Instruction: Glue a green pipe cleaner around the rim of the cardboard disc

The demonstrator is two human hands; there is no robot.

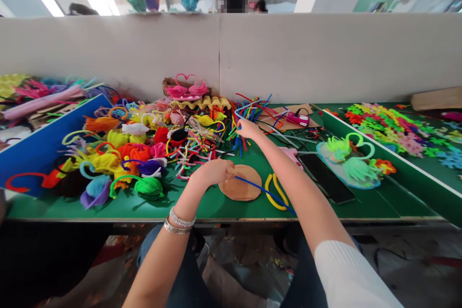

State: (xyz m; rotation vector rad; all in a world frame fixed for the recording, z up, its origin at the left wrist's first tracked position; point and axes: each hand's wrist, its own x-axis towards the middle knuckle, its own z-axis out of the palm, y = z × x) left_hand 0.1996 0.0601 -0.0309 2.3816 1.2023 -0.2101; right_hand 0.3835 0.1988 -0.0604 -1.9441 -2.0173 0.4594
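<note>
My left hand hovers low over the green table, pinching the end of a blue pipe cleaner that runs to the right across a round brown cardboard disc. My right hand reaches farther back into a pile of loose coloured pipe cleaners and closes its fingers on some of them. Two curved yellow pipe cleaners lie just right of the disc, under my right forearm.
Several fluffy pipe-cleaner swans crowd the left side beside a blue board. A black phone, a pink glue gun and a green swan on a clear base lie to the right. A grey partition wall backs the table.
</note>
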